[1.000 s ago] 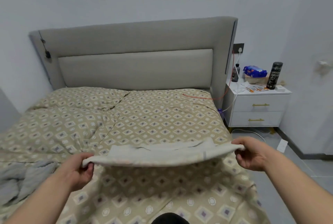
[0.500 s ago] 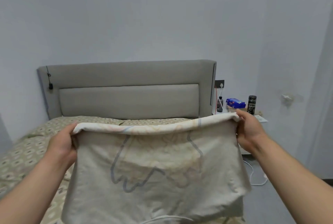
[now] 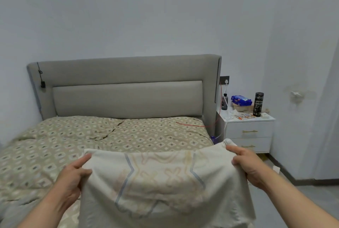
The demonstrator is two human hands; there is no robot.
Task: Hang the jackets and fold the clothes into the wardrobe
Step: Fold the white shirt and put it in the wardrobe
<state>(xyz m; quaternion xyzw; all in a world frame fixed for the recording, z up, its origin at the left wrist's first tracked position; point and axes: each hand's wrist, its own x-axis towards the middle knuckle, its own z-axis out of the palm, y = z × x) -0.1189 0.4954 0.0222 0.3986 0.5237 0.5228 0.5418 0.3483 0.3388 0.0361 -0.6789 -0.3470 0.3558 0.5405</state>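
Note:
A cream garment [image 3: 165, 187] with a faint blue and beige print hangs spread in front of me over the foot of the bed [image 3: 128, 134]. My left hand [image 3: 73, 176] grips its upper left corner. My right hand [image 3: 247, 163] grips the upper right corner, fingers curled over the edge. The cloth sags between both hands and drops past the bottom of the view. No wardrobe or jacket shows.
The bed has a patterned beige cover and a grey padded headboard [image 3: 126, 88]. A white nightstand [image 3: 249, 132] at the right carries a dark bottle, a blue packet and a black cylinder. Cables run from a wall socket [image 3: 224, 80]. Grey floor lies to the right.
Both hands lifted the garment off the bed and held it up high; now they have lowered it, and the cloth has swung out toward the bed.

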